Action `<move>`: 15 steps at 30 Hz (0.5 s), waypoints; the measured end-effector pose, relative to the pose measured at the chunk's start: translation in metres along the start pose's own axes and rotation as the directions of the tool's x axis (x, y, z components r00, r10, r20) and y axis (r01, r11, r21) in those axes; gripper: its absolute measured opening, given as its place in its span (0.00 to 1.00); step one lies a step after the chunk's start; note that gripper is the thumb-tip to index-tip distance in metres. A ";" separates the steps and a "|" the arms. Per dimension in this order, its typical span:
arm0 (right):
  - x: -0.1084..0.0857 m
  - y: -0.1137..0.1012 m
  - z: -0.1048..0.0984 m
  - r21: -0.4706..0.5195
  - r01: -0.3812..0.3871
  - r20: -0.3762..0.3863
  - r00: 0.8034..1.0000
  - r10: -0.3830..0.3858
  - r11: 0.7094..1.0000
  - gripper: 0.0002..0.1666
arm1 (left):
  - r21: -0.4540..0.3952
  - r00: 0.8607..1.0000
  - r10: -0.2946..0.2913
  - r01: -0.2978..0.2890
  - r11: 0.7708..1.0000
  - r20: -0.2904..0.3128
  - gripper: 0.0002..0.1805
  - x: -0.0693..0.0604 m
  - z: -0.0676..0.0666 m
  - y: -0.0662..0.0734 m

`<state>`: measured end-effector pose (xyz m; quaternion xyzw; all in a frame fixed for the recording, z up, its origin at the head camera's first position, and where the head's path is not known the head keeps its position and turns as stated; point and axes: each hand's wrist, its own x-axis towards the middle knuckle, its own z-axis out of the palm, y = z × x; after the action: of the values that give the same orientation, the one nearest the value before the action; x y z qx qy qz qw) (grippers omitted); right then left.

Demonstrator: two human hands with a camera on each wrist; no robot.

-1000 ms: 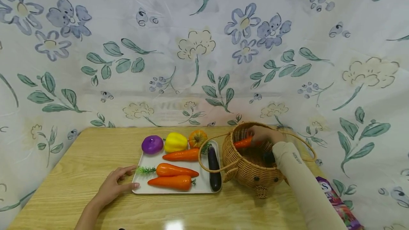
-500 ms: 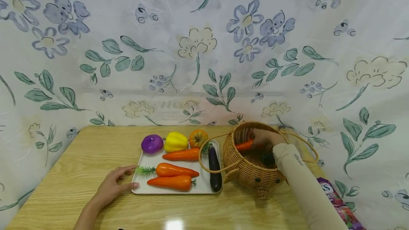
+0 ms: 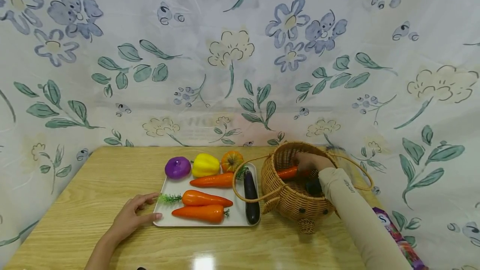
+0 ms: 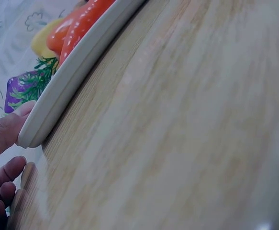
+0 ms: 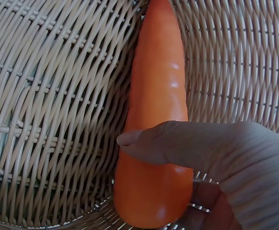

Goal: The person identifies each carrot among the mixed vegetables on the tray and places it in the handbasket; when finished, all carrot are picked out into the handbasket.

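Right hand is down inside the wicker basket, holding an orange carrot, thumb wrapped across its fat half and fingers tucked round the underside. From the right wrist, the carrot's long axis runs almost straight up and down, leaning a touch right towards the top, with the skinny tip at the top and the fat end at the bottom. Seen from the head, it pokes out leftward from the hand, dipping a bit towards the basket's left wall.

Left hand has thumb and index spread apart, thumb touching the white tray near its front left corner; it's not gripping any veg.

On the tray there are three more carrots, all lying roughly sideways: the back one and front one point their tips left, while the middle one points right, greens on the left. An eggplant lies front to back along the right edge, stem end away from the person. Purple veg, yellow pepper and little pumpkin line the far side.
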<state>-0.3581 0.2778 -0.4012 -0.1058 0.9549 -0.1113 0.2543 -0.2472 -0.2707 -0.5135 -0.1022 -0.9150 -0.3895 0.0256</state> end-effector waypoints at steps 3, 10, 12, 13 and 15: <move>0.000 0.000 0.002 -0.011 -0.008 0.002 1.000 0.008 1.000 0.20 | -0.001 1.000 0.003 -0.003 1.000 -0.004 0.33 -0.002 0.000 0.000; 0.001 -0.002 0.001 0.030 -0.009 0.023 1.000 0.008 1.000 0.18 | 0.002 1.000 0.007 -0.007 1.000 -0.009 0.33 -0.004 -0.002 0.000; 0.001 -0.004 -0.001 0.019 -0.003 0.033 0.999 0.003 1.000 0.18 | 0.006 1.000 0.008 -0.008 1.000 -0.012 0.33 -0.004 -0.002 0.000; 0.001 -0.004 -0.003 0.009 0.010 0.037 0.999 -0.010 1.000 0.19 | 0.009 1.000 0.009 -0.009 1.000 -0.012 0.33 -0.004 -0.002 0.000; -0.003 -0.006 -0.005 -0.019 0.045 0.008 0.999 -0.045 0.999 0.21 | 0.013 1.000 0.009 -0.009 1.000 -0.007 0.33 -0.003 -0.002 0.001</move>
<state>-0.3574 0.2739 -0.3940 -0.1303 0.9522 -0.1073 0.2545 -0.2442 -0.2717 -0.5117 -0.1046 -0.9169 -0.3838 0.0314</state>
